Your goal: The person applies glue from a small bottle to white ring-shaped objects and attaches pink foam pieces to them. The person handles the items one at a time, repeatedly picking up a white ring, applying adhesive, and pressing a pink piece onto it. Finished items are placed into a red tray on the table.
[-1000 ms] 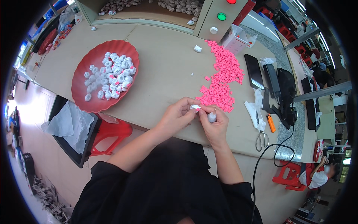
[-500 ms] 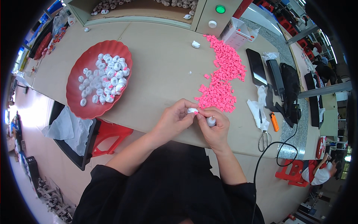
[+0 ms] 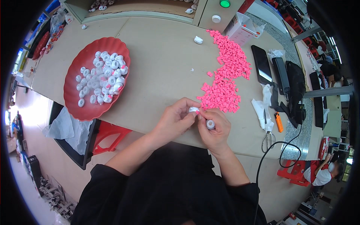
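Observation:
My left hand (image 3: 176, 120) pinches a small white rounded piece (image 3: 193, 109) between thumb and fingertips, with a pink bit at its right end. Against that pink bit rest the fingertips of my right hand (image 3: 216, 131). The same hand has a small whitish bottle (image 3: 210, 124) tucked in its curled fingers, its end pointing up. Just beyond my hands lies a long heap of small pink pieces (image 3: 221, 98). To the left, a red scalloped dish (image 3: 75, 107) holds many white ring-like pieces (image 3: 108, 71), some with pink bits on them.
Right of the pink heap lie a black phone (image 3: 261, 63), a dark oblong case (image 3: 279, 75), white tissue (image 3: 259, 110), scissors (image 3: 268, 141) and an orange cutter (image 3: 279, 122). A white box (image 3: 240, 30) stands behind. One white piece (image 3: 198, 39) lies alone. A black cable (image 3: 258, 168) hangs at right.
The view has shifted slightly. My hands stay together at the white piece; the bottle in my right hand has tipped a little and sits slightly lower.

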Motion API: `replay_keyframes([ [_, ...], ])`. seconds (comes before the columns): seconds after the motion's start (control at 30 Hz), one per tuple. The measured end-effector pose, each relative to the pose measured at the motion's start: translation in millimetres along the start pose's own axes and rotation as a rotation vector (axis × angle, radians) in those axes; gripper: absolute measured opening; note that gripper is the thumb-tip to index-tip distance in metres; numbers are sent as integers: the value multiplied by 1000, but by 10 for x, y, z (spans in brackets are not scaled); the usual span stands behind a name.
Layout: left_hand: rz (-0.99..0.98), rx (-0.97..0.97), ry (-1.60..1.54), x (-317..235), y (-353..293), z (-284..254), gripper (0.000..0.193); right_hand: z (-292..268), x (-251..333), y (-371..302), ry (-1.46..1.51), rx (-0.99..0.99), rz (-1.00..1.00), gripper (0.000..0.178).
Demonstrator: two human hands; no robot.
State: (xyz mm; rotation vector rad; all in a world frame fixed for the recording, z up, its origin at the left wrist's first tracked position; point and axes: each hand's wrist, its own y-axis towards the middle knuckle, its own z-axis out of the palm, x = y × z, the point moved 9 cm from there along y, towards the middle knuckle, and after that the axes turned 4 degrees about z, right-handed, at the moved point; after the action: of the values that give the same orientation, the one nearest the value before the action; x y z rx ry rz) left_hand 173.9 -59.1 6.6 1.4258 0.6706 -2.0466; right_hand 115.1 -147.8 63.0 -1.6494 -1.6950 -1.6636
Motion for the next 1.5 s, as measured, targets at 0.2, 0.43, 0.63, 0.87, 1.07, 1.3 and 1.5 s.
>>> replay_keyframes([
  [0.2, -38, -6, -12, -16, 10, 13, 19, -38, -208, 0, 95, -34, 218, 12],
  [0.43, -30, -44, 80, -41, -22, -10, 21, 54, -502, -94, 509, 55, 710, 10],
  [0.63, -14, -37, 86, -41, -30, -13, 22, 63, -502, -100, 522, 96, 771, 7],
  [0.87, 30, -18, 36, -85, -27, 40, 28, 54, -486, -109, 530, 39, 714, 8],
  [1.07, 34, -26, 25, -26, -8, 13, 27, 39, -454, -119, 443, 10, 603, 10],
  [1.3, 16, -40, 99, 6, -13, 11, 26, 7, -393, -108, 300, 0, 434, 12],
  [1.5, 59, -75, 122, -81, -48, -3, 26, 33, -335, -65, 300, 38, 371, 12],
])
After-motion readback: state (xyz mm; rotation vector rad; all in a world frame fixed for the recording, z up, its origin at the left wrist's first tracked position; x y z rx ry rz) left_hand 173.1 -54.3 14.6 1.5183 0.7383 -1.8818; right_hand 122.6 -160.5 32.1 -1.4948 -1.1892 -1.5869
